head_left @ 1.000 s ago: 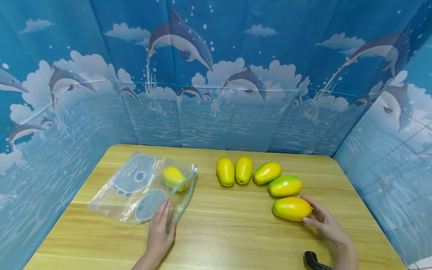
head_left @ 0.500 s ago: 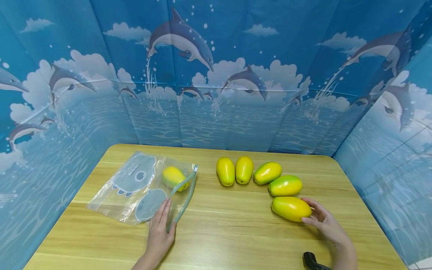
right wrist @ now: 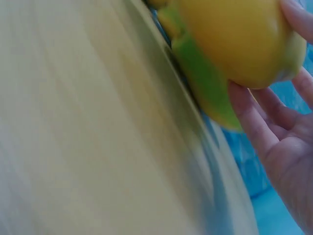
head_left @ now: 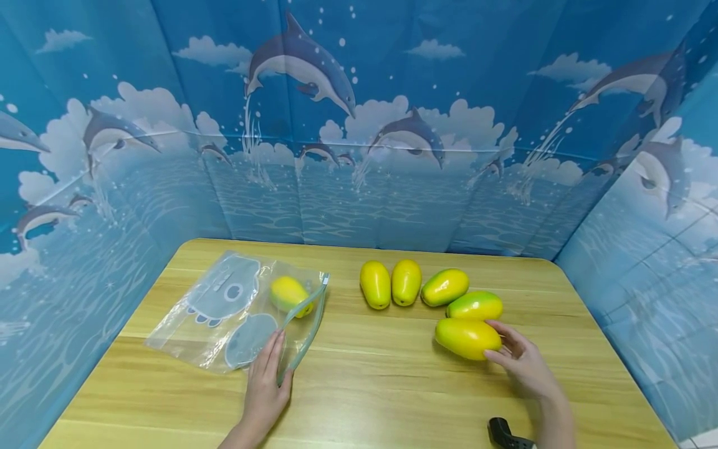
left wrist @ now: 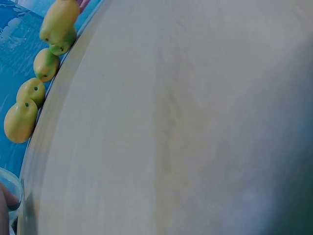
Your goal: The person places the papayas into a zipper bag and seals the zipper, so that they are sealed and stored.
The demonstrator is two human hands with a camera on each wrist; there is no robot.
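Note:
My right hand (head_left: 526, 366) grips the near end of a yellow-green mango (head_left: 467, 338), thumb on one side and fingers on the other. In the right wrist view this mango (right wrist: 239, 39) appears raised off the table, in front of a greener mango (right wrist: 203, 83). My left hand (head_left: 263, 388) rests at the mouth of a clear zip bag (head_left: 207, 349). Its straight fingers lie on the bag's upper edge, and the thumb is by the lower edge. One mango (head_left: 287, 293) lies inside the bag near its mouth.
Beyond the held mango, several mangoes (head_left: 406, 283) lie in a curved row on the wooden table (head_left: 370, 399). A black object (head_left: 502, 431) is by my right wrist at the near edge. A dolphin-print curtain (head_left: 359, 206) hangs behind the table.
My right hand has moved left and slightly away from me with the mango, which now overlaps the one behind it. The left hand and bag have not moved.

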